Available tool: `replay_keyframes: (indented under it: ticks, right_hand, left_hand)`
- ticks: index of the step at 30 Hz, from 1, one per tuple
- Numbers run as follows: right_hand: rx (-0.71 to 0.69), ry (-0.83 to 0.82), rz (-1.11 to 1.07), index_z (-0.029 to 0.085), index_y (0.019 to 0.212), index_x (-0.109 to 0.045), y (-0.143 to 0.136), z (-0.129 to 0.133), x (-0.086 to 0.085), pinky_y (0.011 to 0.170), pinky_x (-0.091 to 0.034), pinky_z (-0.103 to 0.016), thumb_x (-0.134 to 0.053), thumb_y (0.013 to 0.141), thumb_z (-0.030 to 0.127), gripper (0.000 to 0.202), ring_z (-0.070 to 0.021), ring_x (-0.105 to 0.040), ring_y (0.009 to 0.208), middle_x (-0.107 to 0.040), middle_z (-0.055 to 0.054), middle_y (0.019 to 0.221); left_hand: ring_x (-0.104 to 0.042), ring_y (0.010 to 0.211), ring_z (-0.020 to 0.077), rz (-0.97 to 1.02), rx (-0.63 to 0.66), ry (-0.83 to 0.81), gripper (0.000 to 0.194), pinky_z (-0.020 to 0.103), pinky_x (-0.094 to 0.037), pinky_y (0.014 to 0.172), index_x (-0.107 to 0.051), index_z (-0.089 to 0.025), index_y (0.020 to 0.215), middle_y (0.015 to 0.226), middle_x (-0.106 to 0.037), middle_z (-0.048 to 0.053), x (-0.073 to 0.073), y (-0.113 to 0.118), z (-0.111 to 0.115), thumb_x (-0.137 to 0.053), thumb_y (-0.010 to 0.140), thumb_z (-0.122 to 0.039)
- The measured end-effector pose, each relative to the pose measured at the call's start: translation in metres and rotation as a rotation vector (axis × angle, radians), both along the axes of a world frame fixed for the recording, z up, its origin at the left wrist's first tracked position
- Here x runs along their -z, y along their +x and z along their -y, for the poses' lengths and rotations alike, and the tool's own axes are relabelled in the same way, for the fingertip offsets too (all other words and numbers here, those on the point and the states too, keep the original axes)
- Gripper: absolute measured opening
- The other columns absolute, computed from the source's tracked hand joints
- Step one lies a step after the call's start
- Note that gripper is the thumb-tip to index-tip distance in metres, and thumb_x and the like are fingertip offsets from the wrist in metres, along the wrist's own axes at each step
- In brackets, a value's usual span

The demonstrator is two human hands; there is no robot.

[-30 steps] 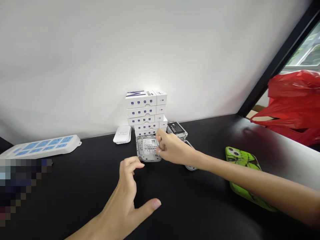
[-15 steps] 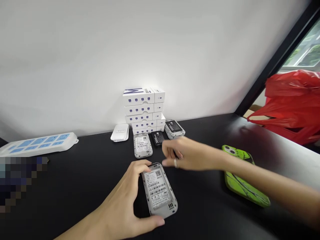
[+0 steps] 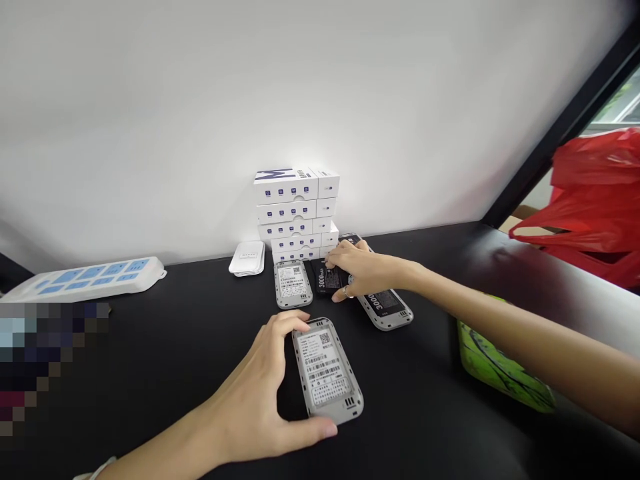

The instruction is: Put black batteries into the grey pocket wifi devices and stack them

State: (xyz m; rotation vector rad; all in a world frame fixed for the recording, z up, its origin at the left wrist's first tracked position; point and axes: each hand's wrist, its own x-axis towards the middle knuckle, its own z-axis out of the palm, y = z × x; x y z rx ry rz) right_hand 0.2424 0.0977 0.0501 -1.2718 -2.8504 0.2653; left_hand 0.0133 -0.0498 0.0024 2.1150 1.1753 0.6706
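Observation:
My left hand [image 3: 260,390] spans a grey handheld device [image 3: 327,370] with its back open, fingers at its top edge and thumb at the bottom. An empty bay with a label, barcodes and a QR code faces up. My right hand [image 3: 367,270] reaches to a black 3000mAh battery [image 3: 324,281], fingers at its far side and thumb at its near edge. Under that wrist lies another grey device [image 3: 393,310] with a battery in it, partly hidden. A similar open device [image 3: 293,285] without a battery lies left of the loose battery.
White boxes [image 3: 287,212] are stacked against the wall. White covers [image 3: 247,259] are piled beside them. A white and blue power strip [image 3: 90,277] lies at left. At right are a green-cased phone [image 3: 500,367], partly under my right forearm, and a red plastic bag [image 3: 600,207].
My right hand has moved forward from beside the near device to the loose battery. A device with a battery now shows under my right wrist. My left hand keeps its hold.

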Motion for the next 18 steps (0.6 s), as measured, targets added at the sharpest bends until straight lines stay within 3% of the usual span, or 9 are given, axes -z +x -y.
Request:
replay_keyframes:
  ticks: [4,7,10,14,18]
  right_hand:
    - [0.097,0.026,-0.041,0.015,0.128,-0.053,0.002,0.005,0.002,0.102,-0.028,-0.058,-0.075,0.066,0.041,0.071,-0.0395,-0.041,0.122,-0.055,-0.017,0.128]
    - [0.112,0.028,-0.124,0.016,0.131,-0.048,0.004,0.019,0.002,0.101,-0.031,-0.056,-0.078,0.064,0.038,0.077,-0.0375,-0.04,0.123,-0.051,-0.016,0.131]
    - [0.011,-0.011,-0.255,0.017,0.13,-0.046,0.001,0.042,0.001,0.1,-0.033,-0.052,-0.08,0.064,0.039,0.077,-0.0332,-0.041,0.12,-0.05,-0.013,0.128]
    - [-0.111,-0.12,-0.26,0.015,0.127,-0.048,-0.007,0.071,0.0,0.099,-0.034,-0.05,-0.078,0.07,0.043,0.07,-0.031,-0.042,0.117,-0.05,-0.013,0.124]
    - [-0.172,-0.203,-0.284,0.015,0.127,-0.05,-0.01,0.081,0.001,0.102,-0.031,-0.05,-0.072,0.078,0.046,0.062,-0.0296,-0.045,0.118,-0.051,-0.013,0.125]
  left_hand:
    - [-0.032,0.135,0.0365,-0.001,0.005,-0.007,0.087,0.065,-0.032,0.107,-0.02,-0.038,0.127,0.148,-0.023,0.009,0.001,0.0,0.0,-0.083,0.067,-0.037]
    - [-0.031,0.135,0.0371,0.016,0.004,-0.002,0.089,0.064,-0.033,0.106,-0.019,-0.037,0.127,0.148,-0.021,0.011,0.002,0.0,-0.001,-0.084,0.067,-0.036]
    - [-0.031,0.134,0.0387,0.045,0.004,0.005,0.091,0.065,-0.033,0.106,-0.017,-0.036,0.129,0.147,-0.019,0.012,0.004,0.0,-0.002,-0.083,0.067,-0.035]
    - [-0.03,0.135,0.0397,0.092,-0.008,0.011,0.092,0.067,-0.032,0.106,-0.018,-0.036,0.13,0.148,-0.018,0.011,0.006,0.0,-0.002,-0.083,0.066,-0.034]
    - [-0.028,0.137,0.039,0.111,-0.013,0.042,0.09,0.064,-0.034,0.107,-0.02,-0.035,0.13,0.15,-0.016,0.011,0.007,0.0,-0.003,-0.083,0.066,-0.034]
